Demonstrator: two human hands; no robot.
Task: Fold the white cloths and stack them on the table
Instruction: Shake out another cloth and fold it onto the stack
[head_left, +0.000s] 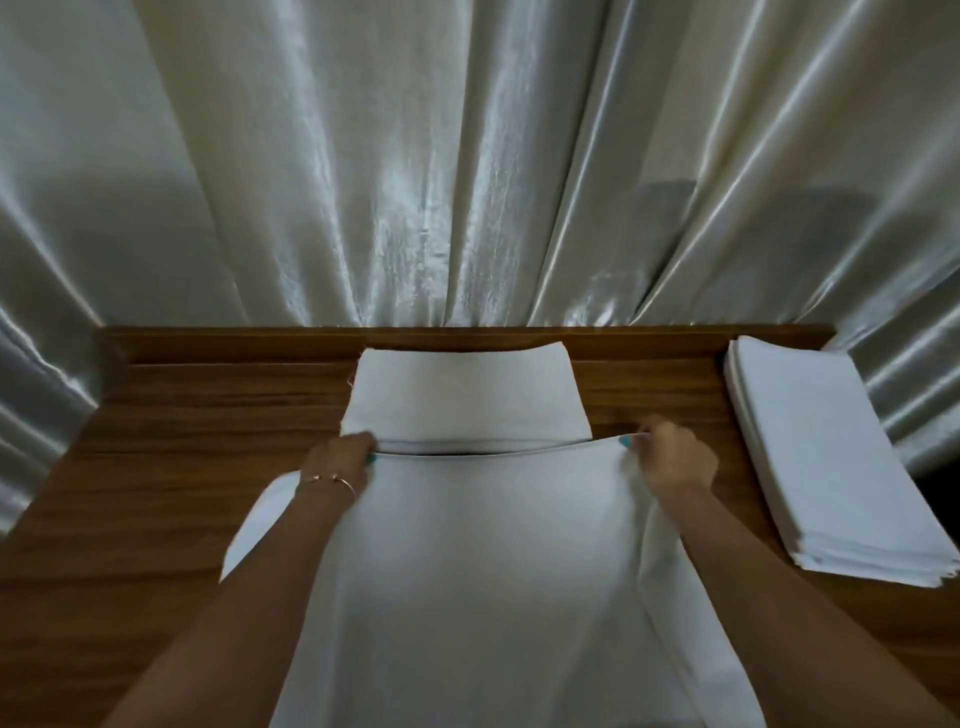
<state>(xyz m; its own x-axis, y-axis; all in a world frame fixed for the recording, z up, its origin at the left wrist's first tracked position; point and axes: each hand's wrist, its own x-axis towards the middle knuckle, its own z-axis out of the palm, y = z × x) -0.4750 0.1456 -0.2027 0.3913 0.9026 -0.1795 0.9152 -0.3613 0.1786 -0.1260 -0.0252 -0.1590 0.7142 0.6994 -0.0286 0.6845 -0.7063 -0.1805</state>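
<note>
White woven cloth (483, 571) stays taut because I pinch its far corners with left hand (340, 460) and right hand (675, 457), ready to fold.

**No writing anywhere in view**

Nothing here can be read: no text, label, brand, number or sign shows on any surface.
</note>
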